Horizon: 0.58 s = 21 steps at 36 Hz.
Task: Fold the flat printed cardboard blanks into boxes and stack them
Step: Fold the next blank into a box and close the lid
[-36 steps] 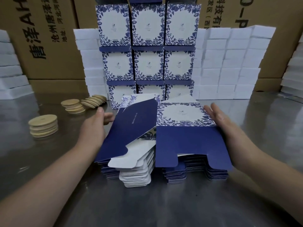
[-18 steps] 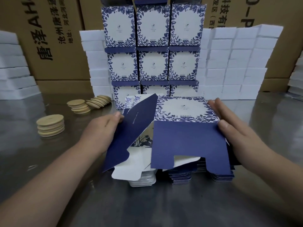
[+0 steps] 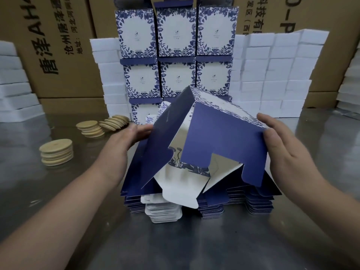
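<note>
Cardboard blank [image 3: 224, 137] held tented, ridge up, flaps pointing down

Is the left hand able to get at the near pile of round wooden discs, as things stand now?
Probably yes, but not at once. The pile of wooden discs lies left of the left hand, nothing between them. That hand holds the half-opened box blank, which the right hand also holds.

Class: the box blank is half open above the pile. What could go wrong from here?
The left hand and right hand hold the blank only at its side edges, so it may crease off its fold lines. Its hanging white flap sits close over the pile and could snag it.
</note>
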### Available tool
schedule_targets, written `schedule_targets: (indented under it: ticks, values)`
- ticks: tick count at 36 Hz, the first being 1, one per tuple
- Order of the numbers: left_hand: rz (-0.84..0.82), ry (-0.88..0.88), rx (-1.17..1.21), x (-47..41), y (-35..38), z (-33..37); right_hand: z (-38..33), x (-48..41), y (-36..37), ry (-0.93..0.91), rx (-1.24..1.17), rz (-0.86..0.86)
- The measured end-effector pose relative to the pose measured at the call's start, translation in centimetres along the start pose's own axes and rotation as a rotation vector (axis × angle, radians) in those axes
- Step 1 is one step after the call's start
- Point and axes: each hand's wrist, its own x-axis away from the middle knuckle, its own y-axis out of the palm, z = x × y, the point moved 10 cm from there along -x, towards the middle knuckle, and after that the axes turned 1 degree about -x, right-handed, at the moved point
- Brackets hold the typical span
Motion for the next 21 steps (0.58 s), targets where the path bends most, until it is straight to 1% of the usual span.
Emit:
schedule_targets:
  ticks: [2, 4, 6, 9, 11, 13, 15, 16, 19, 21]
  values:
    - [-0.104, 0.030, -0.130, 0.3, 1.1, 0.4, 0.0, 0.1, -0.2, -0.026, 0.008, 0.015]
    - [-0.171, 0.039, -0.263, 0.6, 1.9, 0.4, 0.0, 0.1, 0.0, -0.044, -0.037, -0.002]
    - [-0.212, 0.044, -0.382, 0.7, 2.5, 0.2, -0.4, 0.2, 0.6, -0.062, -0.155, -0.078]
    - [-0.273, 0.034, -0.500, 1.0, 3.1, -0.5, -1.3, 0.5, 1.7, -0.162, -0.112, -0.176]
    - [-0.282, 0.021, -0.480, 1.1, 3.2, -0.5, -1.3, 0.7, 2.5, -0.178, -0.072, -0.238]
    - [-0.261, 0.032, -0.427, 1.2, 3.2, 0.0, -1.3, 0.8, 3.1, -0.163, -0.105, -0.311]
    - [-0.236, 0.044, -0.366, 1.3, 3.3, 0.6, -1.5, 0.8, 3.3, -0.164, -0.143, -0.344]
    - [-0.225, 0.044, -0.342, 1.4, 3.3, 0.8, -1.7, 0.9, 3.5, -0.170, -0.147, -0.357]
    - [-0.195, 0.052, -0.324, 1.5, 3.3, 1.3, -2.3, 1.8, 3.5, -0.289, -0.093, -0.393]
    - [-0.183, 0.059, -0.323, 1.5, 3.2, 1.4, -2.9, 1.8, 3.0, -0.289, -0.054, -0.359]
